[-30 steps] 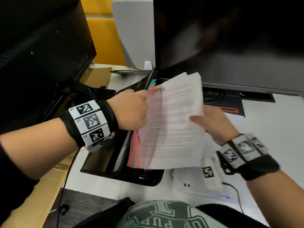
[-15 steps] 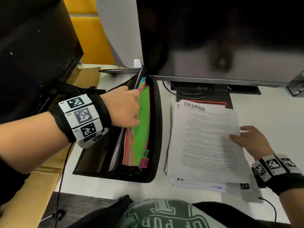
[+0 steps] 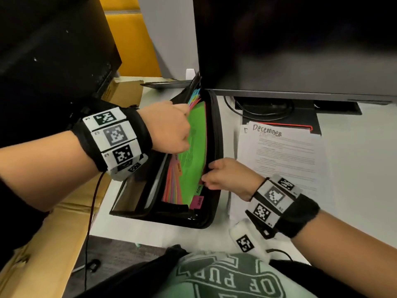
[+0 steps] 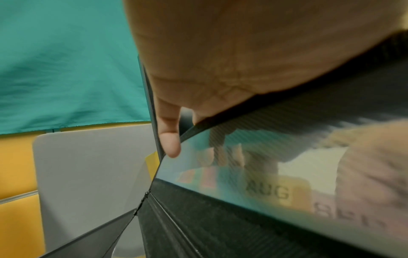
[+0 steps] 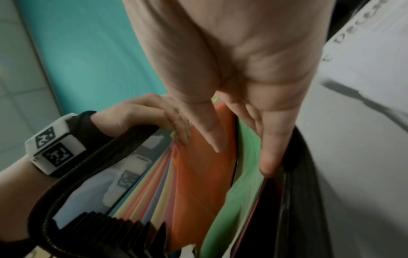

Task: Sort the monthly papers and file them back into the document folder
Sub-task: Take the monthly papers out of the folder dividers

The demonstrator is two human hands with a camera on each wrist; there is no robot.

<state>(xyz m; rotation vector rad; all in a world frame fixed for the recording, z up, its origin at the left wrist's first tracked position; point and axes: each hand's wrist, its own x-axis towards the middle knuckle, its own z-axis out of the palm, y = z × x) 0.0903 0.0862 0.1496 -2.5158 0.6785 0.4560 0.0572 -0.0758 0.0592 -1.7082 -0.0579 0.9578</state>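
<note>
A black expanding document folder point(image 3: 214, 211) lies open on the white desk, its coloured dividers fanned. The green divider point(image 3: 193, 151), tabbed NOV, faces up, with a pink tab point(image 3: 198, 201) behind it. My left hand point(image 3: 169, 127) grips the bunch of earlier dividers at the folder's top and holds them leftward; its curled fingers point(image 5: 176, 125) show in the right wrist view. My right hand point(image 3: 227, 177) is at the folder's right rim. Its straight fingers point(image 5: 271, 157) reach down behind the green divider point(image 5: 247, 174), thumb over the orange one point(image 5: 198, 174). A white paper stack point(image 3: 285, 160) headed "December" lies to the right.
A large dark monitor point(image 3: 290, 50) overhangs the folder and papers; its stand point(image 3: 279, 117) and cables sit just behind the stack. Another black screen point(image 3: 53, 50) stands at the left. A cardboard box point(image 3: 53, 233) lies along the desk's left edge.
The sheets my right hand held over the folder a second ago were laid on the stack. That hand then moved left to the folder's right rim. My left hand kept its grip.
</note>
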